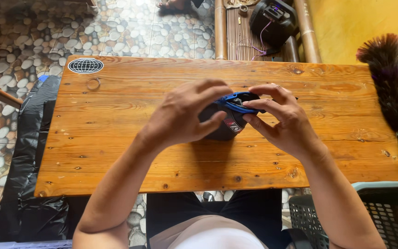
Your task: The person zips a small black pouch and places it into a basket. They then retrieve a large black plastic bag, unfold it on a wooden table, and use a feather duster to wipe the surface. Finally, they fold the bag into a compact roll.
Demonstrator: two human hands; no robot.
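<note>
Both hands meet over the middle of the wooden tabletop. Left hand cups a dark cap from the left; right hand pinches its blue brim from the right. Far right on the tabletop lies a feather duster. A grey basket stands near right.

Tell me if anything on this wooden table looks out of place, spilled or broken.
Nothing looks spilled or broken. The left hand and right hand both grip a small dark object with a blue rim over the wooden table. A feather duster lies at the table's far right edge, its handle reaching the corner.
</note>
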